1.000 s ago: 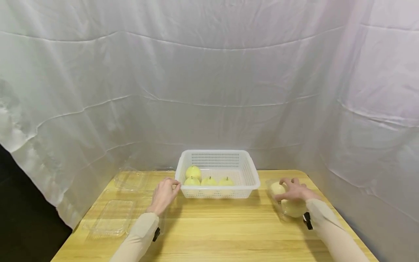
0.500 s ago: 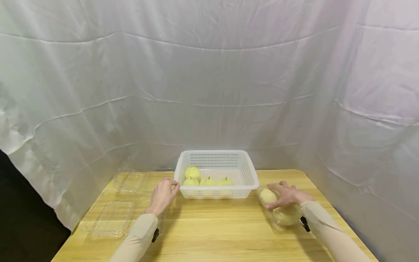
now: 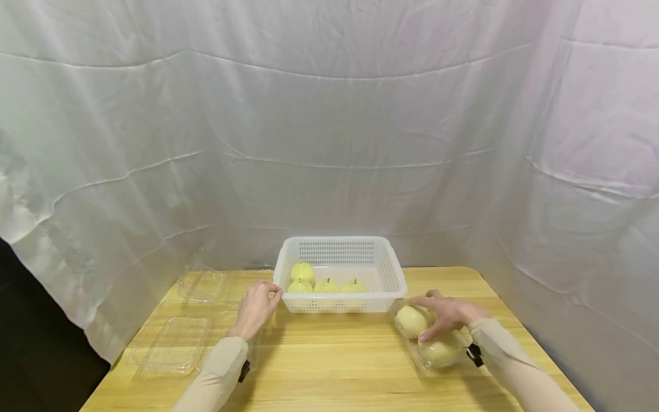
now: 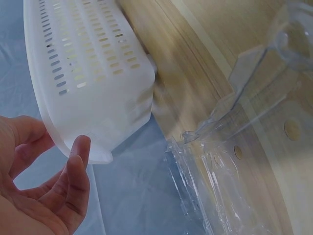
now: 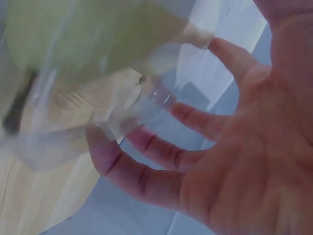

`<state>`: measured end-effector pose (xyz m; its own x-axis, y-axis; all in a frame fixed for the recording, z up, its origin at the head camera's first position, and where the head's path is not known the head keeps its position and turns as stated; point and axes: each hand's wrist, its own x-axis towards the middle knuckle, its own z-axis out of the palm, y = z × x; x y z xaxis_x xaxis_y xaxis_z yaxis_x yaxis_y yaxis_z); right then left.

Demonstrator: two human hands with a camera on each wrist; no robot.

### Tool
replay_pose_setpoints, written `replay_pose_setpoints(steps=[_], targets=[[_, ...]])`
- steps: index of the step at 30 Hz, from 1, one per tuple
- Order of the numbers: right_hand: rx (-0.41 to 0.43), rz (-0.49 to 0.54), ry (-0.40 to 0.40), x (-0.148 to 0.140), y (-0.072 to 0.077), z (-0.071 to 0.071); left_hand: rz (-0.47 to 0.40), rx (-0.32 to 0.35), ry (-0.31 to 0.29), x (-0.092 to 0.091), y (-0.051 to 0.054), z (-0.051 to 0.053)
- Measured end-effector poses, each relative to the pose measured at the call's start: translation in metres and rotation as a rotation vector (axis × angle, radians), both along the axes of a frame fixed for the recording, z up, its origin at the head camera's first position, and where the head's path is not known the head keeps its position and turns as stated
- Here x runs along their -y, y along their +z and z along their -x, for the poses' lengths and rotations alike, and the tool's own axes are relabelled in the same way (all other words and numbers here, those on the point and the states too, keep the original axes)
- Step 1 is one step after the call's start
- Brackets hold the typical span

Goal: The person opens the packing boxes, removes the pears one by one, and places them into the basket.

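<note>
My left hand (image 3: 254, 309) pinches the rim of a white slotted plastic basket (image 3: 340, 296) at its near left corner. The left wrist view shows that basket's wall (image 4: 98, 112) with fingers on both sides of the rim. Several yellow-green pears (image 3: 326, 286) lie along the basket's near and left sides. On the right, my right hand (image 3: 450, 312) spreads over a clear plastic container (image 3: 419, 360) and grips it by its sides. Pears (image 3: 410, 321) show through the plastic. Up close in the right wrist view, one blurred pear (image 5: 88, 44) has a dark stem. Whether the container touches the table is unclear.
Several clear plastic containers (image 3: 177, 346) with raised lids sit on the left of the wooden table (image 3: 319, 366), beside my left forearm. Their thin plastic edges (image 4: 234, 196) come near in the left wrist view. A grey-white curtain (image 3: 340, 137) closes off the back and sides.
My right hand has brought the container of pears left and towards me, close to the basket's near right corner. My left hand and the basket have stayed in place.
</note>
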<state>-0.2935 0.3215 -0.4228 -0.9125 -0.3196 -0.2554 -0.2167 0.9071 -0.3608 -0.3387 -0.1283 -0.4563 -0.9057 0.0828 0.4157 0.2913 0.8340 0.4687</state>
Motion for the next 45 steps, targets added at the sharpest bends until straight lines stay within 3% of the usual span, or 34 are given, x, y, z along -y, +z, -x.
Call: replay_pose_setpoints(steps=[14,29,36,45], targets=[[-0.014,0.123,-0.051,0.031,-0.003,-0.013,-0.006,-0.016,-0.001,0.0,-0.002,0.002],[-0.18,0.039,-0.075,0.071,-0.011,-0.022,-0.038,-0.024,-0.005,-0.001,-0.004,0.0],[-0.206,0.057,-0.058,0.089,-0.014,-0.024,-0.036,-0.015,0.009,0.0,-0.005,-0.001],[-0.235,0.055,-0.019,0.11,-0.015,-0.024,-0.026,-0.061,-0.008,-0.001,-0.004,-0.001]])
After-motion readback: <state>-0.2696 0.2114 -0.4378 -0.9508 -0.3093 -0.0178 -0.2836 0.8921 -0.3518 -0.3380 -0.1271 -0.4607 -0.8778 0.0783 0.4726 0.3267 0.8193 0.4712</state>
